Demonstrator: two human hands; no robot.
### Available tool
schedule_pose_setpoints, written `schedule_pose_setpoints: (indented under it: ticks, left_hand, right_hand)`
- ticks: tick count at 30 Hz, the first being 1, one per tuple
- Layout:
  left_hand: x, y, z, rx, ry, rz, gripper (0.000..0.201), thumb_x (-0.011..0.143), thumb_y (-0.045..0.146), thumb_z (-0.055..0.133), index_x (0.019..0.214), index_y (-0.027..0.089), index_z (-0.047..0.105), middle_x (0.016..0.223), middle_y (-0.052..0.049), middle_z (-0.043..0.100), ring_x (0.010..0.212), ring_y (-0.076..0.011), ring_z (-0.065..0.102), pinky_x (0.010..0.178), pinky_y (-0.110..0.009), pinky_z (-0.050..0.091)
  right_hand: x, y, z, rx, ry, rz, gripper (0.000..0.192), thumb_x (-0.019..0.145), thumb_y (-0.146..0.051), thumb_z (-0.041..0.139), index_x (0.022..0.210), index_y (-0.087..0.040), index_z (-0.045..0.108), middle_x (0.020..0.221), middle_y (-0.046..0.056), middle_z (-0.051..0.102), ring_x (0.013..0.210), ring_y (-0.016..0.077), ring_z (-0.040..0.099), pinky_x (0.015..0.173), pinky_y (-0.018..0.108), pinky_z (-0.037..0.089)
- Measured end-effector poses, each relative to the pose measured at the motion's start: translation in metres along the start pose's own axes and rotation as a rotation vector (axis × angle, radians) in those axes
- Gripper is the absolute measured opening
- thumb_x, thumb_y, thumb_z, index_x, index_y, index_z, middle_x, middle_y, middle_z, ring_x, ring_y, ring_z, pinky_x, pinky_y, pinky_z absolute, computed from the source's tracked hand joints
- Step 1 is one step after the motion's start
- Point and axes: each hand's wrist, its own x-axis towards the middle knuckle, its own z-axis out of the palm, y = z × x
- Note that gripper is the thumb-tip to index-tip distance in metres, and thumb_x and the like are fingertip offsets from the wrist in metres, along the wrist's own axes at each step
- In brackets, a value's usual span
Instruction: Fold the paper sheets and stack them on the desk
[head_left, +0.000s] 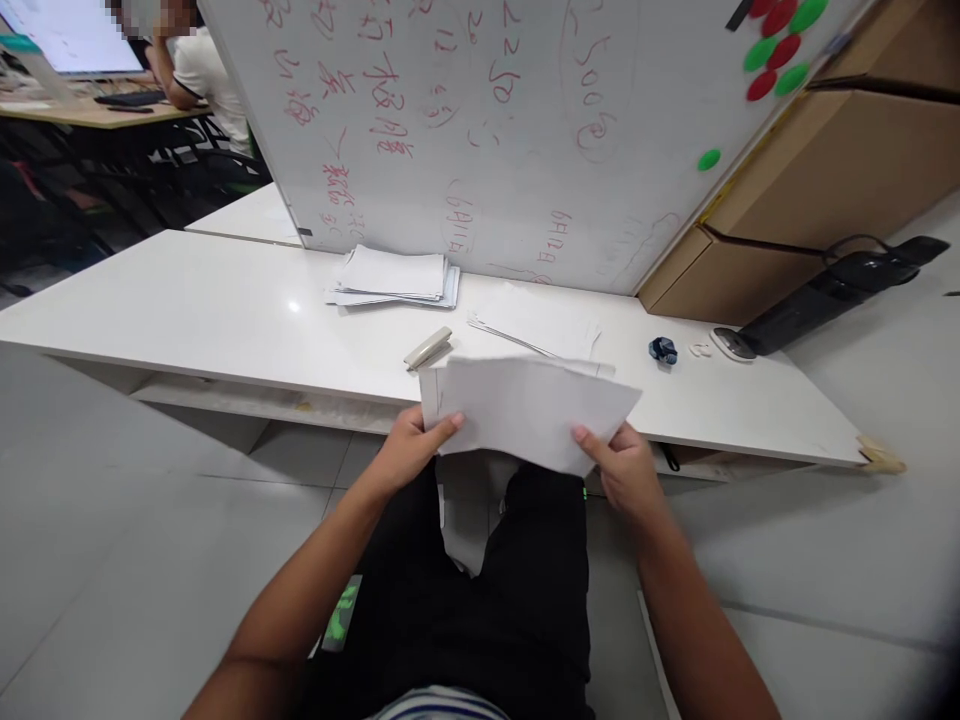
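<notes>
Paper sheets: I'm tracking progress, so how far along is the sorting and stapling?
Looks done: a paper stack lies by the whiteboard. In hand: left hand and right hand hold a sheaf of sheets. Left: loose sheets beside the untouched stapler.

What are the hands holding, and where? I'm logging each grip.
Both hold a sheaf of white papers: left hand at its lower left edge, right hand at its lower right edge.

a low white table (187, 310) carries a stack of papers (394, 277), a stapler (429, 349) and a small dark blue object (663, 350) — all well apart. behind them leans a whiteboard (480, 120) with red writing and red and green magnets (780, 45). far left, a person (196, 70) sits at a desk.
</notes>
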Motion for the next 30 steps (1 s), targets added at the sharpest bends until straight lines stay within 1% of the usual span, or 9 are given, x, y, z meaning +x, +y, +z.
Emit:
schedule_pose_setpoints:
  ticks: [4, 8, 11, 14, 18, 20, 23, 27, 30]
  left_hand:
    - [0.032, 0.037, 0.008, 0.013, -0.007, 0.11, 0.051, 0.068, 0.047, 0.081, 0.104, 0.013, 0.072, 0.106, -0.012, 0.073, 0.099, -0.0293, 0.067, 0.085, -0.039, 0.055]
    - [0.061, 0.05, 0.017, 0.069, -0.052, 0.202, 0.049, 0.071, 0.047, 0.078, 0.105, 0.013, 0.072, 0.106, -0.011, 0.073, 0.1, -0.028, 0.066, 0.088, -0.039, 0.053]
    - [0.073, 0.054, 0.024, 0.15, -0.049, 0.325, 0.042, 0.074, 0.047, 0.074, 0.099, 0.013, 0.073, 0.099, -0.007, 0.073, 0.099, -0.0264, 0.065, 0.086, -0.036, 0.052]
    - [0.081, 0.051, 0.03, 0.161, -0.029, 0.346, 0.042, 0.076, 0.048, 0.072, 0.099, 0.013, 0.072, 0.097, -0.006, 0.073, 0.097, -0.0261, 0.065, 0.082, -0.035, 0.052]
    - [0.088, 0.037, 0.028, 0.204, 0.037, 0.288, 0.039, 0.08, 0.048, 0.068, 0.1, 0.015, 0.073, 0.101, -0.007, 0.073, 0.098, -0.0257, 0.065, 0.084, -0.033, 0.051]
    - [0.088, 0.032, 0.025, 0.234, 0.06, 0.317, 0.039, 0.082, 0.048, 0.066, 0.102, 0.016, 0.072, 0.103, -0.007, 0.073, 0.1, -0.0254, 0.065, 0.085, -0.033, 0.05]
    - [0.088, 0.029, 0.022, 0.295, 0.046, 0.363, 0.041, 0.082, 0.05, 0.065, 0.105, 0.016, 0.071, 0.104, -0.007, 0.072, 0.101, -0.0254, 0.064, 0.085, -0.032, 0.049]
    - [0.092, 0.028, 0.022, 0.32, 0.034, 0.266, 0.041, 0.08, 0.05, 0.067, 0.101, 0.015, 0.071, 0.097, -0.007, 0.072, 0.094, -0.0253, 0.064, 0.079, -0.031, 0.05]
    - [0.092, 0.027, 0.024, 0.315, 0.039, 0.288, 0.041, 0.081, 0.05, 0.066, 0.101, 0.015, 0.07, 0.095, -0.006, 0.071, 0.093, -0.0248, 0.063, 0.079, -0.031, 0.049]
  right_hand:
    - [0.035, -0.033, 0.008, -0.112, 0.024, -0.155, 0.047, 0.066, -0.049, 0.08, 0.098, -0.015, 0.071, 0.098, 0.01, 0.075, 0.091, 0.0277, 0.069, 0.078, 0.042, 0.058]
    - [0.064, -0.042, 0.023, -0.098, 0.022, -0.209, 0.044, 0.068, -0.051, 0.078, 0.091, -0.015, 0.072, 0.093, 0.008, 0.074, 0.089, 0.0269, 0.069, 0.08, 0.043, 0.057]
    - [0.073, -0.047, 0.032, -0.082, 0.071, -0.289, 0.044, 0.07, -0.051, 0.076, 0.097, -0.017, 0.073, 0.092, 0.006, 0.073, 0.094, 0.0268, 0.068, 0.085, 0.043, 0.055]
    - [0.077, -0.043, 0.042, -0.055, 0.08, -0.316, 0.047, 0.073, -0.053, 0.073, 0.103, -0.017, 0.072, 0.094, 0.006, 0.073, 0.1, 0.0278, 0.067, 0.09, 0.044, 0.054]
    - [0.079, -0.023, 0.051, -0.066, 0.059, -0.219, 0.046, 0.073, -0.052, 0.072, 0.101, -0.016, 0.072, 0.098, 0.008, 0.074, 0.1, 0.0278, 0.067, 0.094, 0.047, 0.052]
    - [0.079, -0.016, 0.05, -0.073, 0.078, -0.218, 0.044, 0.074, -0.051, 0.071, 0.101, -0.015, 0.072, 0.098, 0.008, 0.074, 0.102, 0.028, 0.066, 0.095, 0.047, 0.051]
    - [0.077, -0.015, 0.046, -0.078, 0.072, -0.238, 0.044, 0.077, -0.051, 0.07, 0.103, -0.016, 0.071, 0.1, 0.008, 0.073, 0.105, 0.0276, 0.065, 0.097, 0.048, 0.05]
    - [0.075, -0.018, 0.044, -0.11, 0.025, -0.18, 0.044, 0.077, -0.051, 0.07, 0.102, -0.015, 0.071, 0.108, 0.009, 0.072, 0.107, 0.0267, 0.064, 0.099, 0.047, 0.049]
    - [0.075, -0.017, 0.043, -0.121, 0.025, -0.198, 0.045, 0.077, -0.051, 0.07, 0.106, -0.016, 0.069, 0.112, 0.01, 0.071, 0.112, 0.0259, 0.063, 0.101, 0.045, 0.047]
